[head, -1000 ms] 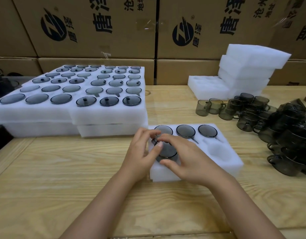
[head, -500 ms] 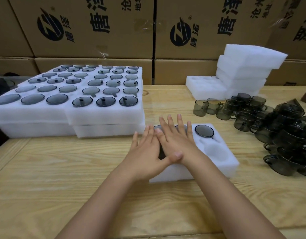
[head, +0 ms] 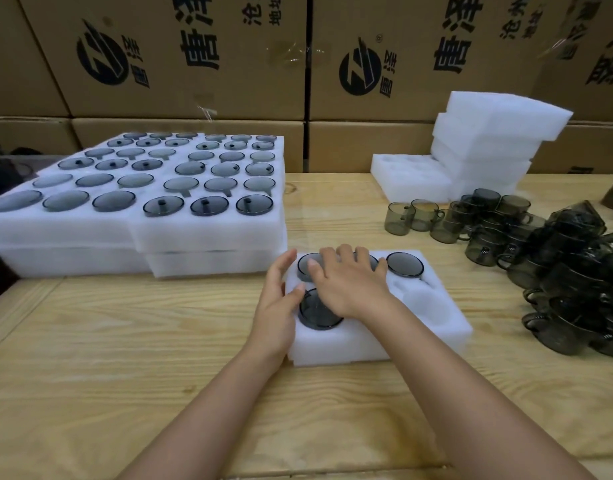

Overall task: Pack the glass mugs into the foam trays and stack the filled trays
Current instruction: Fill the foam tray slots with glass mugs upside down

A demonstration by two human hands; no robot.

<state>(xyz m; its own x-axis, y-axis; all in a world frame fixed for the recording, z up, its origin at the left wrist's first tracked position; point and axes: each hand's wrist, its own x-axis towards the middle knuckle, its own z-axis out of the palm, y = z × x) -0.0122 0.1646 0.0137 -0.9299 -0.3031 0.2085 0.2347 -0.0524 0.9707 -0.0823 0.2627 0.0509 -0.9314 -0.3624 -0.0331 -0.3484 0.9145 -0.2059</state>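
Before us a foam tray (head: pixel 374 344) on the surface (head: pixel 125 341), filled trays (head: pixel 194 233) stacked behind-left, loose mugs (head: pixel 554 268) right, boxes (head: pixel 194 53) behind.

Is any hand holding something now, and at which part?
Nothing is gripped. The right hand lies flat on mugs in the foam tray; the left hand touches its left edge.

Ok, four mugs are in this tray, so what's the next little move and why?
Probably lift the right hand off the tray and reach to the loose mugs on the right for another. At least one front pocket is empty; the middle one is hidden under that hand. The left hand steadies the tray's left edge.
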